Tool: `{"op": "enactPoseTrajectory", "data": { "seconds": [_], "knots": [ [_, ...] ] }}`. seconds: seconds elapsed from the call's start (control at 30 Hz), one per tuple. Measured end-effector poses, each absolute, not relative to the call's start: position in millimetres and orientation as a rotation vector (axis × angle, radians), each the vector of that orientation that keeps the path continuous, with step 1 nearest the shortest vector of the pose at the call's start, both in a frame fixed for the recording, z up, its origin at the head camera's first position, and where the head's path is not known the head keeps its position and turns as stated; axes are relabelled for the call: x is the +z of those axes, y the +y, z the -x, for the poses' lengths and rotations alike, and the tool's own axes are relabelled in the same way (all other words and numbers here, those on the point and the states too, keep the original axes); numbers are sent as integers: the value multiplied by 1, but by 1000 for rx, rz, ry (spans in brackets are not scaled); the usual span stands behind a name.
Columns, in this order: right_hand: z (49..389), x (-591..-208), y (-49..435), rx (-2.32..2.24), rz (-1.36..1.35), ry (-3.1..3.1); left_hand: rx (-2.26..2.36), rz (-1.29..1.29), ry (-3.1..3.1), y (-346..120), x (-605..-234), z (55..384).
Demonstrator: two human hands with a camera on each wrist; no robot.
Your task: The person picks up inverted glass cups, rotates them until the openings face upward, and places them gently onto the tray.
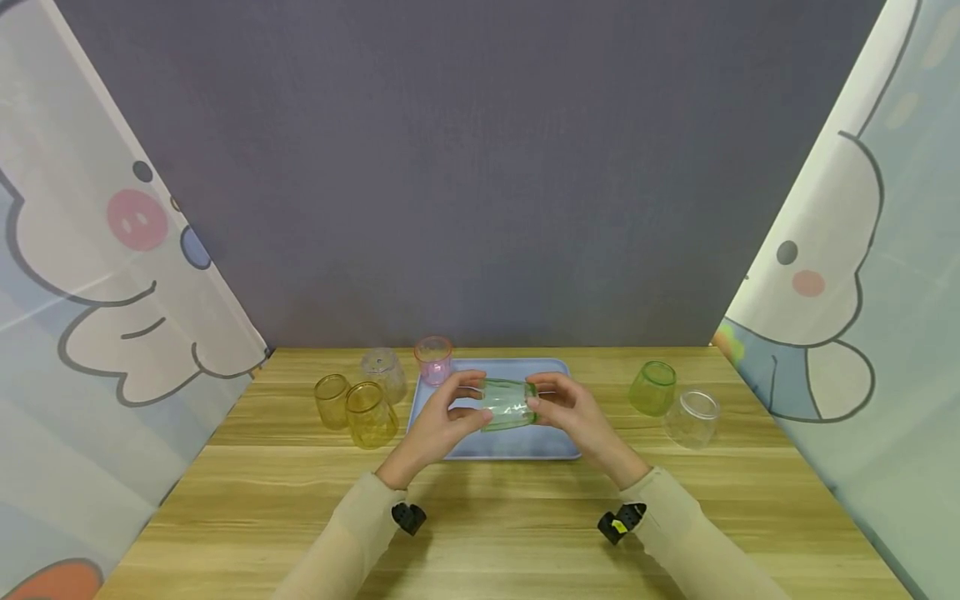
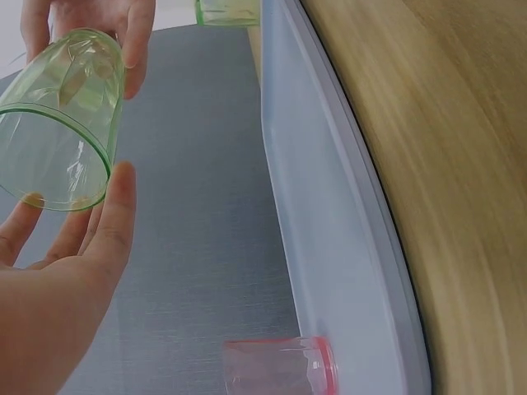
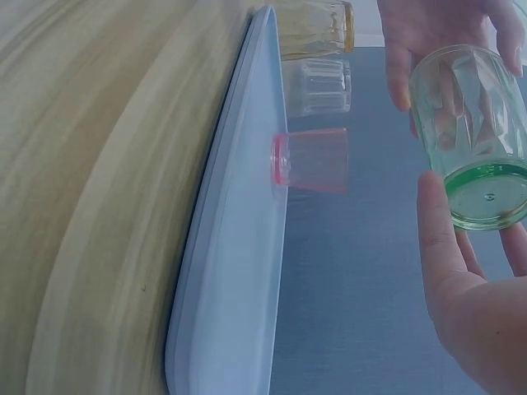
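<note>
A clear green glass (image 1: 507, 405) lies sideways in the air above a pale blue tray (image 1: 513, 451), held between both hands. My left hand (image 1: 442, 423) grips its rim end with thumb and fingertips, and the open mouth shows in the left wrist view. At the base end, my right hand (image 1: 576, 418) holds the glass between thumb and fingers. The right wrist view shows the thick green base (image 3: 490, 197) close to that hand. At the tray's far left corner stands a pink glass (image 1: 434, 363).
Left of the tray stand two amber glasses (image 1: 371, 417) and a clear, faintly purple glass (image 1: 385, 375). To the right are another green glass (image 1: 652, 389) and a colourless glass (image 1: 691, 420). A grey panel (image 1: 480, 183) rises behind the wooden table (image 1: 510, 533).
</note>
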State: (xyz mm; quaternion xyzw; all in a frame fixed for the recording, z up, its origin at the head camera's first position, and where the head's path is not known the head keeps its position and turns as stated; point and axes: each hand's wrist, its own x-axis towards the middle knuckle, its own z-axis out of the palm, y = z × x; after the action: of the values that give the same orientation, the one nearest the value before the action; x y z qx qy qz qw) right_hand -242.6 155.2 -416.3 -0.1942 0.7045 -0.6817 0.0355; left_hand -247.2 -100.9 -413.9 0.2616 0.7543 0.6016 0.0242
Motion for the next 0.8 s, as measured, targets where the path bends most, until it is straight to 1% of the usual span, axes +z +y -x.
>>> {"op": "enactPoseTrajectory", "data": {
  "seconds": [0.37, 0.8],
  "knots": [
    [242, -415, 155, -2057, 617, 2204, 1874, -818, 2337, -101, -415, 247],
    [244, -413, 160, -2001, 733, 2254, 1863, -827, 2375, -103, -416, 248]
  ]
}}
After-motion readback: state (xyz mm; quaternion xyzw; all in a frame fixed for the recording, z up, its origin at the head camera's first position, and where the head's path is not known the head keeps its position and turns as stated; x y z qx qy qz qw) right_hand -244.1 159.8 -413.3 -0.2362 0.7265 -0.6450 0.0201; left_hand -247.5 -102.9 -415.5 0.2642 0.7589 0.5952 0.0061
